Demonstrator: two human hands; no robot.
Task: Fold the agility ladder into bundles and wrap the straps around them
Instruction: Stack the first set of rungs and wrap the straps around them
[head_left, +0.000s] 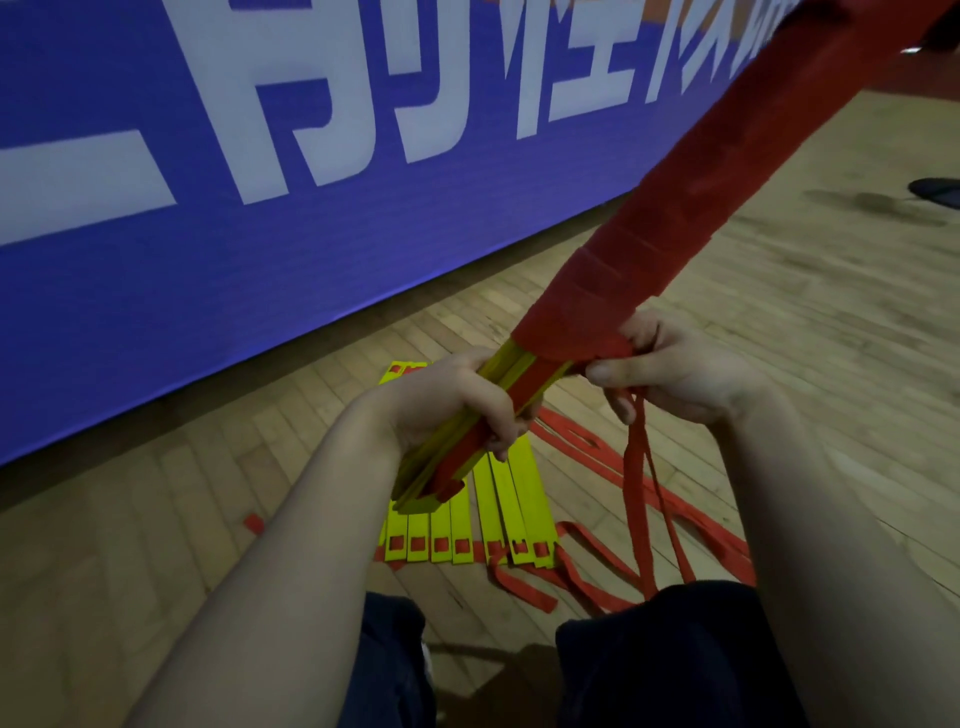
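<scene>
The left hand (457, 400) closes its fingers round the bare lower end of a bundle (701, 197) of yellow ladder slats. The right hand (670, 374) pinches a red strap (636, 493) between thumb and curled fingers at the edge of the wrapped part. The bundle is held in the air above the wooden floor (805, 338). Its long axis runs from lower left, near the person's knees (649, 654), to upper right, where red wrapping covers it and the top right corner of the frame cuts off its far end. How many slats it holds is hard to make out, as the left hand's fingers hide part of them. From the right hand the strap hangs in two strands and disappears behind the right knee. Under the bundle, more yellow slats (514, 509) lie flat side by side on the floor, partly hidden by hand and bundle, with loose straps (587, 577) trailing to their right. A blue banner (208, 260) with large white characters, cut off at the top, stands along the floor's far edge. A dark shape (937, 191) at the right edge is too cropped to identify.
</scene>
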